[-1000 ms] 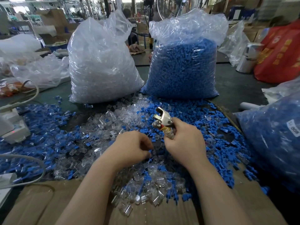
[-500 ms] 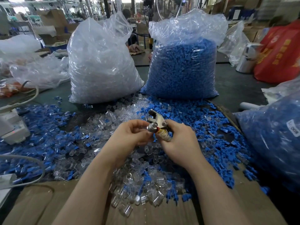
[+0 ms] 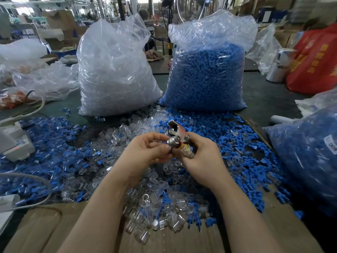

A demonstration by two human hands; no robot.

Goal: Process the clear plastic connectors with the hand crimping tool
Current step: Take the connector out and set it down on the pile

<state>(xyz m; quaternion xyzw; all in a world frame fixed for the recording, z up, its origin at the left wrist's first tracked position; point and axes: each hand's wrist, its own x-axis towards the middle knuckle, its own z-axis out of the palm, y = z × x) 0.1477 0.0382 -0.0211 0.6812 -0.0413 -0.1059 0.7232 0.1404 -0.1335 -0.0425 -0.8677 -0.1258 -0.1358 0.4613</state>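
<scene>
Metal hand crimping tool (image 3: pixel 177 133) with a pointed silver head and a pale ribbed grip, raised above the surface (image 3: pixel 264 99) at centre, head tilted up and away. Right hand (image 3: pixel 200 156) wrapped round the grip from the right, fingers curled, likely so a squeeze can work the tool without a change of hold. Left hand (image 3: pixel 145 152) close in from the left, fingertips pinching at a small silvery round piece on the tool's near side; whether a clear connector sits there, cannot tell. Probably both held high and near the body to bring the small part under the eyes.

Loose clear plastic connectors (image 3: pixel 155 207) heaped directly below the hands, mixed with small blue plastic caps (image 3: pixel 228 139) spread left and right, within easy reach for the next pick. Brown cardboard sheet (image 3: pixel 45 230) under the near edge of the heap. Behind, two tall clear plastic bags, one of clear parts (image 3: pixel 113 73), one of blue parts (image 3: pixel 206 79), closing off the far side. Another bag of blue parts (image 3: pixel 306 157) crowding the right. Grey cable (image 3: pixel 32 179) looping at left. Open room mainly above the heap, between the forearms.
</scene>
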